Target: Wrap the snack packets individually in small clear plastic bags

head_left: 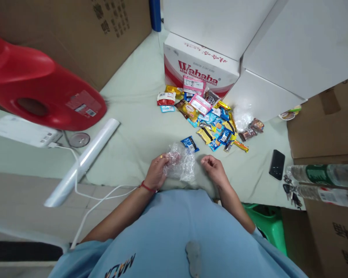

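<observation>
My left hand [159,170] is closed on a crumpled clear plastic bag [185,166], near the front edge of the cloth-covered table. Something reddish shows through the plastic by the fingertips, too blurred to name. To the right of the bag is my right hand [213,166], its fingers curled with thumb and fingertip together; whether anything small is between them I cannot make out. Just behind the bag lies a blue snack packet [190,143]. Farther back spreads a heap of small wrapped snacks [211,119] in yellow, blue, pink and brown wrappers.
A white Wahaba box [201,63] stands behind the heap, with clear plastic [243,117] beside it. At left are a red jug [46,85], a plastic film roll [84,158] and a white cable [77,170]. A phone [277,164], keys [291,193] and bottles [330,175] lie right.
</observation>
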